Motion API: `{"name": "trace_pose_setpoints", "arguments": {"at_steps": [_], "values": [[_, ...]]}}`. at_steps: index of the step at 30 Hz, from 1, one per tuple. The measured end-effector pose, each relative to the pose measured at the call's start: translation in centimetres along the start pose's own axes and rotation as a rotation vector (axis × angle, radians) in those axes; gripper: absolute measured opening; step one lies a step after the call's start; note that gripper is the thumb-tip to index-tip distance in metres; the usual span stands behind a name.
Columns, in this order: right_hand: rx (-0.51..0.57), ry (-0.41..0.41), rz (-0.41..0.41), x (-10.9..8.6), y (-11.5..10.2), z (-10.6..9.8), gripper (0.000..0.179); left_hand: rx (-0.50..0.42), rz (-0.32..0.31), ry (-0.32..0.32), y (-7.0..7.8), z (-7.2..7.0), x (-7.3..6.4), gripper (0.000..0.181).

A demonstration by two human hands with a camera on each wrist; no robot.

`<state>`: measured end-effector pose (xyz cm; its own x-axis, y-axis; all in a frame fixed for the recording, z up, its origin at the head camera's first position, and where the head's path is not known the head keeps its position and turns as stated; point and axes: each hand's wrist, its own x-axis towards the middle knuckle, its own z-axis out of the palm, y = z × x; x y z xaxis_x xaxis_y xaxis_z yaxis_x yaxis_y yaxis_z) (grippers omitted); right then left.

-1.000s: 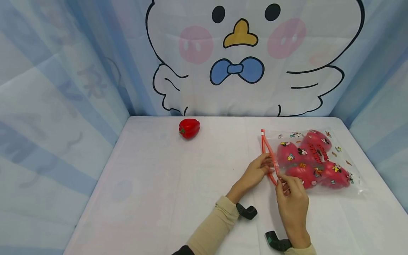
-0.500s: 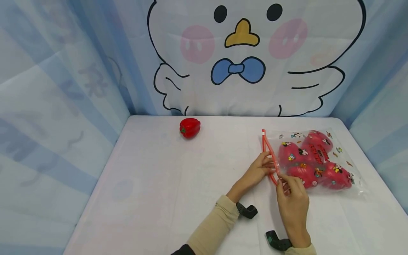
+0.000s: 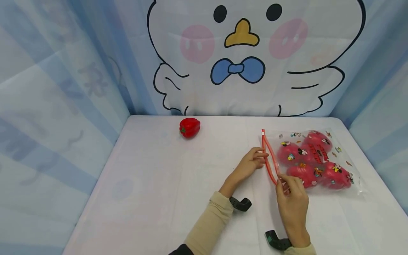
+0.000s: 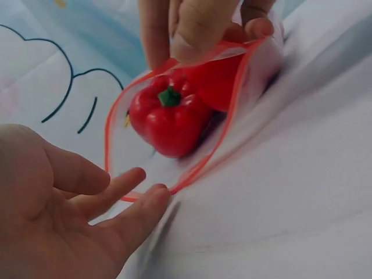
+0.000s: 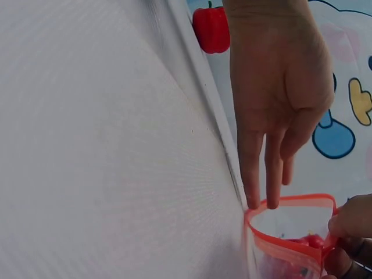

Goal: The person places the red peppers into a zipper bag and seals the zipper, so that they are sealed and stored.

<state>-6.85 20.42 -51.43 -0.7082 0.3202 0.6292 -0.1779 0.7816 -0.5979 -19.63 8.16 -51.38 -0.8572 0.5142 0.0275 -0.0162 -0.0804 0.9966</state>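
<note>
A clear zip bag (image 3: 272,155) with a red zip edge and cartoon prints lies on its side, its mouth facing left. Inside are several red bell peppers (image 3: 301,174), one showing its green stem in the left wrist view. My right hand (image 3: 293,203) pinches the near end of the bag's rim between thumb and fingers. At the far-left side of the mouth is my left hand (image 3: 250,163), fingers extended, with fingertips right at the red rim (image 4: 197,171). It grips nothing. Another red bell pepper (image 3: 190,128) lies alone at the table's back left.
The white-covered table (image 3: 153,198) ends at a cartoon-printed backdrop (image 3: 236,95), with blue and white curtains (image 3: 63,141) along the sides. A black wrist device (image 3: 241,204) sits at the left wrist, and a similar black device (image 3: 278,241) at the right.
My left hand has drawn back slightly to the left and away, its fingers leaving the inside of the bag's mouth for the rim. The right hand and the bag stay almost still.
</note>
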Motion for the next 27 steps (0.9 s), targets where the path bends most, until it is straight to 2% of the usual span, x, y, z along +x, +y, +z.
{"name": "trace_pose_setpoints", "arguments": {"at_steps": [8, 15, 19, 27], "values": [[0.000, 0.000, 0.005, 0.0, 0.1, 0.0, 0.022, 0.006, -0.044, 0.152, 2.3, -2.4, -0.6, 0.047], [-0.006, -0.005, 0.017, -0.1, 0.5, 0.1, 0.023, -0.082, -0.060, 0.256, 3.6, -4.5, -0.6, 0.041], [0.008, -0.003, 0.016, -0.1, 0.6, 0.2, 0.024, -0.126, -0.063, 0.281, 4.0, -5.8, -0.6, 0.040], [-0.003, -0.011, 0.027, 0.0, 0.3, 0.0, 0.026, -0.197, -0.044, 0.253, 5.0, -9.0, -1.3, 0.041]]}}
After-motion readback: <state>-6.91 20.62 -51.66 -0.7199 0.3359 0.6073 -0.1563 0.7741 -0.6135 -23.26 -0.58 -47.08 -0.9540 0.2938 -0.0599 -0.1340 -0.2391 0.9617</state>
